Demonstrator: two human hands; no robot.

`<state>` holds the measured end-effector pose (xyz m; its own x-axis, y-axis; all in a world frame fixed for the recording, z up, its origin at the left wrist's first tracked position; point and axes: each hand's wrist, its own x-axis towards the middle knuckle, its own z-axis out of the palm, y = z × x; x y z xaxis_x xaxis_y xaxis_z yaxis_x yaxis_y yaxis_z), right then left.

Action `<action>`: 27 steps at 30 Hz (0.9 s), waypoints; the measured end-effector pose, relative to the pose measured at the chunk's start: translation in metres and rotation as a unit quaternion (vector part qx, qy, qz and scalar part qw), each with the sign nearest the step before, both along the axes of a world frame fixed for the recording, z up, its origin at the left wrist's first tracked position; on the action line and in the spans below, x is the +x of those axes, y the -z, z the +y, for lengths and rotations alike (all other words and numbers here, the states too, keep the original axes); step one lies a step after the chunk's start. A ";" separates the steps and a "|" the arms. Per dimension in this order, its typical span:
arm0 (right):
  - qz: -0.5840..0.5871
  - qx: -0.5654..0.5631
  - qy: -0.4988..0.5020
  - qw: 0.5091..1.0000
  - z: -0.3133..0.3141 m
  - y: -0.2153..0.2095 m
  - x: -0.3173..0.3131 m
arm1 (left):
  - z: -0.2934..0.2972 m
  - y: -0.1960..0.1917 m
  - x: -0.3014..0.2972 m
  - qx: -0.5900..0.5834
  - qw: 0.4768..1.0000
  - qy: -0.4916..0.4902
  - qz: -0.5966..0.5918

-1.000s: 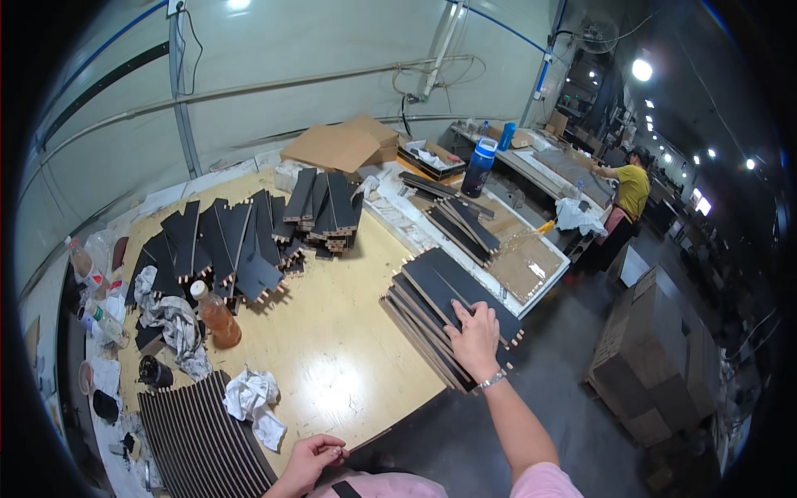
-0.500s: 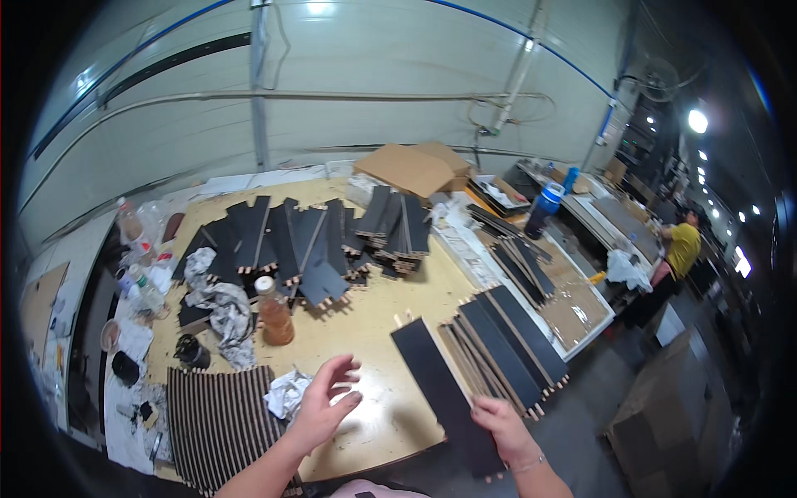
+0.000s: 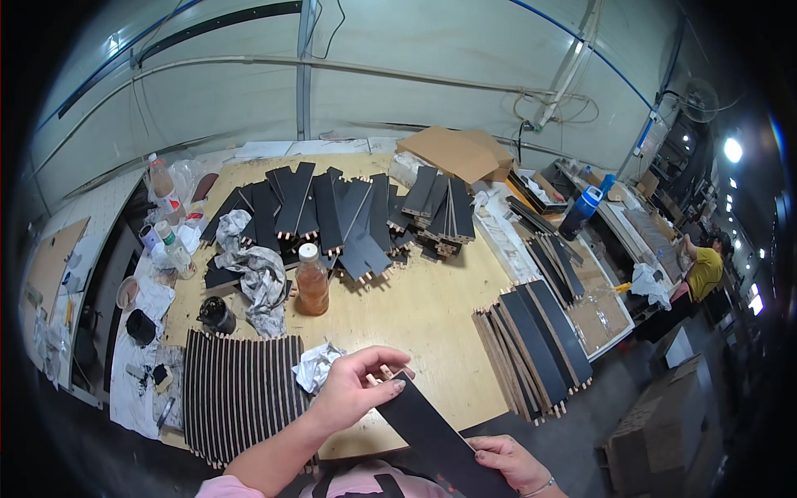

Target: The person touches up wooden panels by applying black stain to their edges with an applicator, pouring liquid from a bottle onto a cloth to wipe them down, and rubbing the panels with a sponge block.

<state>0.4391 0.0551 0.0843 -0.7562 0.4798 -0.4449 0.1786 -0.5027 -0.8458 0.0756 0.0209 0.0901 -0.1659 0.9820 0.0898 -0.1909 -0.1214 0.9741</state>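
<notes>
- Panel (image 3: 436, 436): long black board with pale wooden tenons at its far end, held over the near table edge (image 3: 398, 444), slanting from upper left down to lower right.
- Left hand (image 3: 353, 390) pinches the panel's top end, thumb over the face, fingers curled beneath; the grip looks light.
- Right hand (image 3: 510, 461) closes on the lower long edge near the bottom of the view, fingers wrapped under.
- Risk: both grips sit on edges only, so a twist could slip the board out and chip its tenons on the table.
- Risk: the far end swings close to the crumpled rag (image 3: 320, 365) and the slatted black stack (image 3: 241, 390); a sweep could snag or shove them.
- Risk: the amber bottle (image 3: 312, 280) stands upright farther in; a long reach forward could tip it.
- Risk: the fanned pile of panels (image 3: 535, 340) at right overhangs the edge; a bump from the right elbow might slide it off.
</notes>
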 end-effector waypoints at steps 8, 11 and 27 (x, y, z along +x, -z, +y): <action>-0.027 -0.068 -0.001 0.997 0.015 0.022 -0.003 | -0.011 0.005 -0.009 -0.029 0.999 -0.014 0.002; -0.001 -0.032 -0.019 0.999 -0.016 -0.001 -0.012 | -0.012 0.006 -0.008 -0.036 0.999 -0.008 -0.037; 0.011 -0.194 -0.007 0.981 -0.003 -0.001 -0.021 | -0.033 0.026 -0.014 -0.072 0.994 0.003 -0.079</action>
<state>0.4183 0.0524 0.0853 -0.7733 0.2666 -0.5753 0.1720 -0.7851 -0.5950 0.0616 -0.0121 0.0638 -0.1608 0.9839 -0.0784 -0.3431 0.0188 0.9391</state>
